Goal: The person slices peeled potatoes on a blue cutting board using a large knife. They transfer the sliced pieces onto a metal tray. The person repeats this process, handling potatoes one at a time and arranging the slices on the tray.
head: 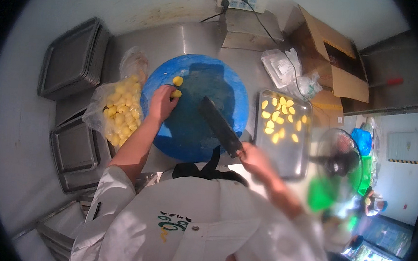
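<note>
My left hand (163, 102) holds a small peeled potato (176, 94) over the left part of a round blue cutting board (190, 140). Just beyond it another whole peeled potato (178, 81) lies on the board. My right hand (252, 156) grips the handle end of a cleaver (221, 127), whose dark blade slants over the right half of the board. Left of the board is a clear plastic bag of peeled potatoes (122, 115). A metal tray (283, 159) at the right holds several cut potato pieces (280, 120).
Stacked metal trays (68, 60) and more trays (75, 150) stand at the left. Behind the board are a metal box (250, 29) and a power strip (236, 0) with cords. Plastic packages (280, 68), a cardboard box (323, 55) and a fan (337, 163) are at the right. Other people appear far right.
</note>
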The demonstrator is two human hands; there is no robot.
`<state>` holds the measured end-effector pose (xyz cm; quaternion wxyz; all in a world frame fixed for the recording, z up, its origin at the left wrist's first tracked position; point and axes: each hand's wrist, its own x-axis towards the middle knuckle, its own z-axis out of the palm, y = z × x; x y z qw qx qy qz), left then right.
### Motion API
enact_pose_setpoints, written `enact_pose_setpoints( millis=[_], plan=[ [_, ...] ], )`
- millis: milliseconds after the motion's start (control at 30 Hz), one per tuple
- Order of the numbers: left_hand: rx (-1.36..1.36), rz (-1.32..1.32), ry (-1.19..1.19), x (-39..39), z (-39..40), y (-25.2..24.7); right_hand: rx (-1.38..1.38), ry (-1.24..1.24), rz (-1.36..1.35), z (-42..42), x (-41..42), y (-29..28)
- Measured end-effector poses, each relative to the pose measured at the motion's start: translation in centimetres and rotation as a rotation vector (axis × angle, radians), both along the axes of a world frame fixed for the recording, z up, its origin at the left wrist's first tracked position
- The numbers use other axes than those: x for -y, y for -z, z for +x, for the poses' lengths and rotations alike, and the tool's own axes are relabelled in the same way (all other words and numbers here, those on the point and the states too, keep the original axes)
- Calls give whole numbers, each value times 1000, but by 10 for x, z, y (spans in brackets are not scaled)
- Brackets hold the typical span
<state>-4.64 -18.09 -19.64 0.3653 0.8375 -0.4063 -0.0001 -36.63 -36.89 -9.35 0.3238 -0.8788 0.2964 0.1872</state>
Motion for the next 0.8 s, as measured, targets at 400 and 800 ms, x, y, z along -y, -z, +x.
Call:
enact_pose_setpoints(
  millis=[400, 800],
  plan=[
    [84, -130, 270, 14, -63, 5, 83, -14, -199, 19, -4, -21],
    [97, -244, 290, 19, -65, 25, 42, -225, -303, 38, -9, -58]
  ],
)
